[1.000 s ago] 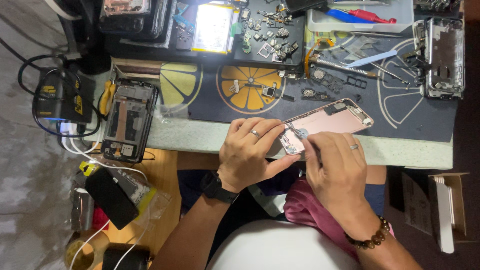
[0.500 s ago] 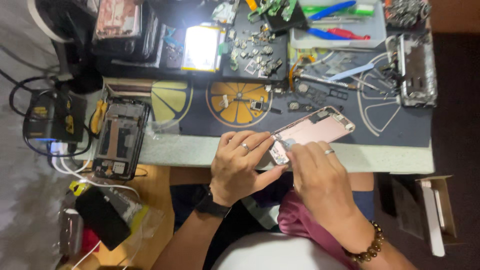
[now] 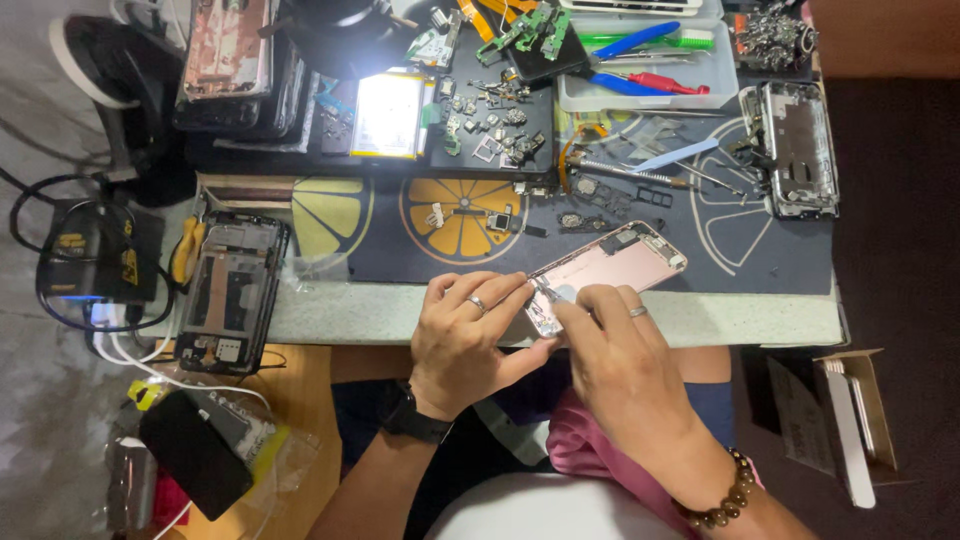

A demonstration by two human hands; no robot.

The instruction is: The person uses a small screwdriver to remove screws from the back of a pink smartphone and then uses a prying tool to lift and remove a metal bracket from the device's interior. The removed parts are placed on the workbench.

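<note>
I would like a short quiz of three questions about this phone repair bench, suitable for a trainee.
1. True or false: the left hand rests on the pink phone housing.
2. Which lies at the left edge of the bench? A) an opened phone with a black frame B) a laptop C) a soldering iron
3. Fill in: the white tray at the back holds tools with blue, red and ____ handles.

Key: 1 true; 2 A; 3 green. The right hand works at the housing's near end; whether it holds a small tool cannot be told.
</note>
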